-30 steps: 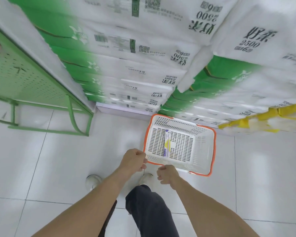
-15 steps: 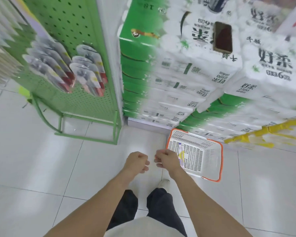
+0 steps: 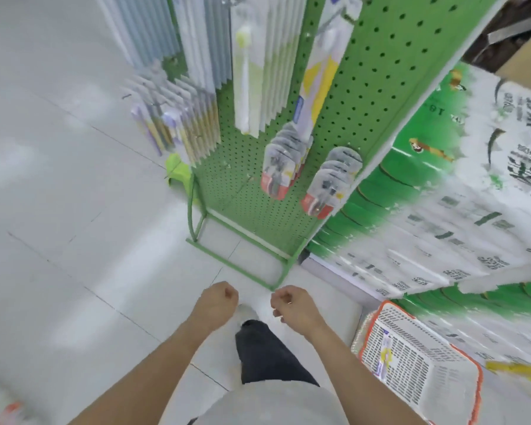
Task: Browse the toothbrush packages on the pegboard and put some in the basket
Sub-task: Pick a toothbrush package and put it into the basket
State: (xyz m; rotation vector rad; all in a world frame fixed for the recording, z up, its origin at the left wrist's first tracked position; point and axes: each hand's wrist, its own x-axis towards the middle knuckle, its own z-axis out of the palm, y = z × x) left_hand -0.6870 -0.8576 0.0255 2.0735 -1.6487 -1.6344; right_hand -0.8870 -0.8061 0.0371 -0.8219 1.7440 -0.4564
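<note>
A green pegboard stand (image 3: 377,96) rises ahead, hung with rows of long toothbrush packages (image 3: 258,72) and a yellow and white package (image 3: 319,78). Lower down hang clear blister packs with red bottoms (image 3: 281,167). A white basket with an orange rim (image 3: 472,368) sits on the floor at my lower right, and one toothbrush package (image 3: 385,357) lies inside it. My left hand (image 3: 216,303) and my right hand (image 3: 293,306) hover low in front of me, both curled into loose fists with nothing in them, well below the packages and left of the basket.
Stacked green and white tissue packs (image 3: 460,194) fill the right side behind the basket. A small green stool (image 3: 180,171) stands left of the stand's green foot frame (image 3: 236,268). White tiled floor (image 3: 59,210) spreads to the left.
My view has swung up and left from the basket to the pegboard. The basket now lies at the lower right, and both hands have pulled away from its rim.
</note>
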